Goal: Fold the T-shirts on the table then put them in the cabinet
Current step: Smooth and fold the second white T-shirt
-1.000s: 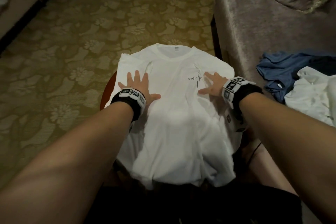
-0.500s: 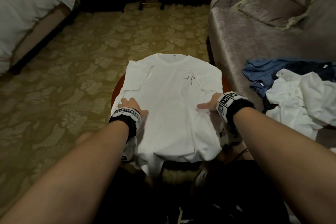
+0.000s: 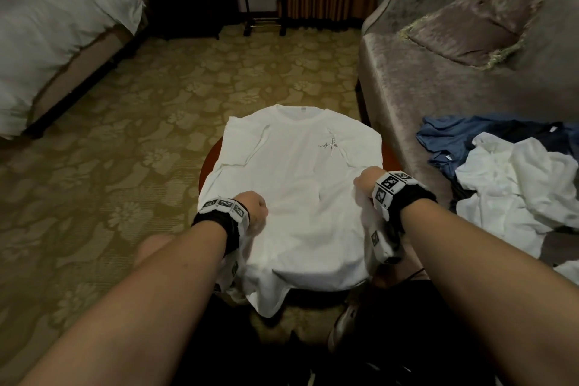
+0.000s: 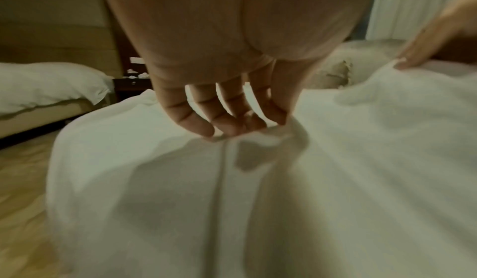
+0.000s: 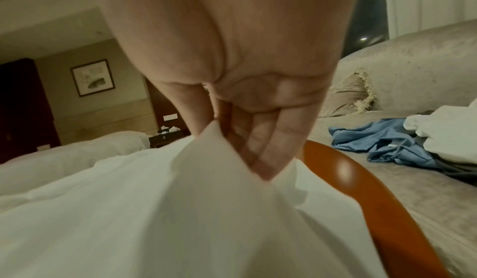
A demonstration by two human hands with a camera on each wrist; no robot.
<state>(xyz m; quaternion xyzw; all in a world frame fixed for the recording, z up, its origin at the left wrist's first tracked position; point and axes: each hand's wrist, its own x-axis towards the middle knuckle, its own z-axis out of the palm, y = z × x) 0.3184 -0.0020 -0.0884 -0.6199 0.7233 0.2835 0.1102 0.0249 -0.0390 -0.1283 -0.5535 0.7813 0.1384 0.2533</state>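
Note:
A white T-shirt (image 3: 297, 197) with a small chest print lies face up on a round red-brown table (image 3: 207, 163), collar away from me, hem hanging over the near edge. My left hand (image 3: 255, 210) sits curled on the shirt's left side. In the left wrist view its fingertips (image 4: 206, 129) gather a ridge of cloth (image 4: 335, 180). My right hand (image 3: 365, 182) is at the shirt's right edge. The right wrist view shows that hand (image 5: 232, 139) pinching a raised fold of the shirt (image 5: 129, 211) beside the table rim (image 5: 361, 180).
A grey sofa (image 3: 423, 72) stands to the right with a cushion (image 3: 470, 28) and a loose pile of shirts, blue (image 3: 454, 141) and white (image 3: 517, 191). A bed (image 3: 56, 25) and a dark nightstand (image 3: 188, 0) are at the far left. Patterned carpet surrounds the table.
Both hands slid from the chest of the shirt toward me and out to its sides. They went from lying flat to curled, gripping the cloth.

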